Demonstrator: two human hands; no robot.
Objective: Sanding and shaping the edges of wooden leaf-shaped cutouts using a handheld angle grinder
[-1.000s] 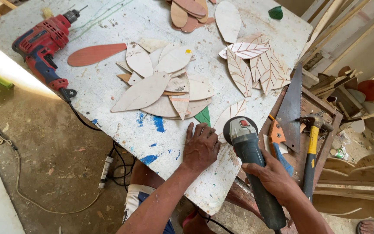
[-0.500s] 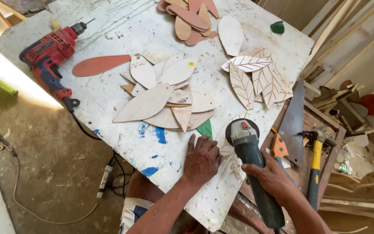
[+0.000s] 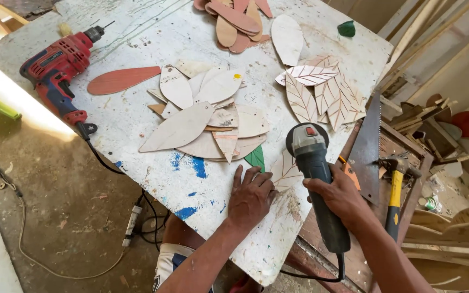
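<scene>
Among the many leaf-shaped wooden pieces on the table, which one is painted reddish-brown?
The long narrow leaf lying alone beside the red drill. The pale leaves nearby are bare wood.

Red-and-blue drill (image 3: 55,70), green leaf (image 3: 255,158) — pale leaves (image 3: 321,89) carry brown vein lines, table (image 3: 153,179) white with blue smears.

Bare forearms — white-and-blue shorts (image 3: 170,260)

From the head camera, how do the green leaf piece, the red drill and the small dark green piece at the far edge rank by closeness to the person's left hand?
1. Green leaf piece: just beyond the left hand.
2. Red drill: far left of the table.
3. Small dark green piece: far edge, to the right.
</scene>
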